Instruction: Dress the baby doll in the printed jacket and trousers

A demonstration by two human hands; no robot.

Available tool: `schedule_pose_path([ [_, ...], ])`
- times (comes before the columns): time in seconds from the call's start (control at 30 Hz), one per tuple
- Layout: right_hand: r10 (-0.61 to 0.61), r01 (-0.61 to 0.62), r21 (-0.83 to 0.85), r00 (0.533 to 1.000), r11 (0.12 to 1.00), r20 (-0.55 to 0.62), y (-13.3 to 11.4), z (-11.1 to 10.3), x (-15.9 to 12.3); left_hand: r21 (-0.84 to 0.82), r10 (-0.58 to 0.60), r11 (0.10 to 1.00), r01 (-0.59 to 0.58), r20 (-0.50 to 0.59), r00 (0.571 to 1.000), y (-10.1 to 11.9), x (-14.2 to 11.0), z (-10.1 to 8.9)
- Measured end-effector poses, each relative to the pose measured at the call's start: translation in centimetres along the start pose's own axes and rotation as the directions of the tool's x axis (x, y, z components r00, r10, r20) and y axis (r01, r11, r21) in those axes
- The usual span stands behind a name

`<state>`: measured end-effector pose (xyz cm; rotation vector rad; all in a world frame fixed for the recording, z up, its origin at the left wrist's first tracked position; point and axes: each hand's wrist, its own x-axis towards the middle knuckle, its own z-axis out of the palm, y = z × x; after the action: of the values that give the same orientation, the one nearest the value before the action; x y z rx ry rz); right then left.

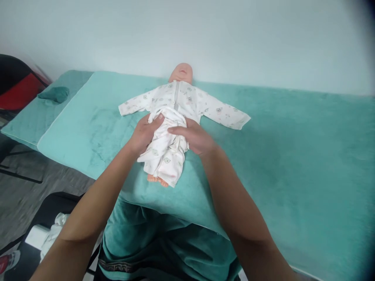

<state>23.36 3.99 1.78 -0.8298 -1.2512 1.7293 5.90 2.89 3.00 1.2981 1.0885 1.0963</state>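
A baby doll (182, 73) lies on its back on a green padded bed, its head toward the wall. It wears a white printed baby top (189, 95) with both sleeves spread out sideways. White printed baby pants (171, 162) cover its legs, and the toes (158, 179) stick out at the bottom. My left hand (146, 132) grips the bunched waist of the pants on one side, thumb on top. On the other side my right hand (195, 134) is closed on the same waist, thumb pointing inward. The fingers under the cloth are hidden.
The green bed cover (278, 156) runs up to a pale wall (234, 39). A dark green cushion (54, 95) lies at the far left. Below left, a black chair (58, 203) holds a white box (37, 237), white cloth (55, 230) and a bottle (10, 260).
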Motion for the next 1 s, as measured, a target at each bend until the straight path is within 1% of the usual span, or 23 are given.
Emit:
schedule_pose_path([
  [0.07,-0.025,0.029,0.118,0.999,0.993,-0.035,0.0,0.0,0.2,0.022,-0.034,0.999,0.033,0.026,0.999,0.0,0.0,-0.5],
  [0.13,-0.035,0.043,0.162,0.998,0.986,-0.053,0.1,0.1,0.4,0.055,-0.101,0.994,0.096,0.081,0.992,0.2,0.1,-1.3],
  [0.23,-0.056,0.067,0.145,0.996,0.987,-0.075,0.2,0.2,0.3,0.103,-0.196,0.979,0.176,0.232,0.953,0.5,0.2,-2.3],
  [0.27,-0.069,0.079,0.12,0.994,0.99,-0.081,0.2,0.1,0.3,0.105,-0.209,0.977,0.187,0.265,0.941,0.6,0.2,-2.5],
  [0.3,-0.084,0.09,0.08,0.993,0.993,-0.079,0.1,0.0,0.2,0.09,-0.205,0.978,0.188,0.274,0.939,0.6,0.1,-2.6],
  [0.33,-0.097,0.098,0.024,0.994,0.995,-0.051,0.1,-0.1,0.1,0.054,-0.184,0.983,0.176,0.256,0.949,0.6,0.0,-2.6],
  [0.4,-0.101,0.111,-0.123,0.991,0.986,0.084,-0.1,-0.5,-0.1,-0.04,-0.112,0.992,0.12,0.171,0.979,0.5,-0.5,-2.3],
  [0.47,-0.081,0.143,-0.27,0.97,0.952,0.231,-0.2,-0.6,-0.3,-0.087,-0.058,0.994,0.065,0.084,0.995,0.2,-1.4,-1.8],
  [0.5,-0.081,0.169,-0.33,0.961,0.929,0.265,-0.3,-0.6,-0.3,-0.085,-0.045,0.995,0.048,0.045,0.998,0.1,-2.0,-1.5],
  [0.53,-0.095,0.196,-0.383,0.959,0.903,0.266,-0.2,-0.5,-0.3,-0.076,-0.039,0.996,0.039,0.005,0.999,-0.1,-2.7,-1.1],
  [0.63,-0.166,0.237,-0.516,0.969,0.823,0.181,0.1,0.3,-0.1,-0.085,-0.061,0.995,0.052,-0.119,0.991,-0.3,-5.0,-0.2],
  [0.73,-0.169,0.228,-0.621,0.974,0.75,0.154,0.3,1.2,0.0,-0.179,-0.136,0.979,0.1,-0.201,0.97,-0.4,-7.3,0.6],
  [0.87,-0.161,0.222,-0.729,0.975,0.647,0.155,0.2,1.9,-0.1,-0.282,-0.235,0.948,0.147,-0.31,0.921,-0.7,-9.9,1.9],
  [0.93,-0.186,0.26,-0.765,0.965,0.59,0.185,0.3,2.1,-0.1,-0.344,-0.265,0.929,0.135,-0.363,0.893,-0.7,-11.0,2.8],
  [1.0,-0.201,0.306,-0.805,0.951,0.509,0.235,0.4,2.2,-0.1,-0.425,-0.297,0.898,0.114,-0.392,0.871,-0.7,-12.0,3.9],
])
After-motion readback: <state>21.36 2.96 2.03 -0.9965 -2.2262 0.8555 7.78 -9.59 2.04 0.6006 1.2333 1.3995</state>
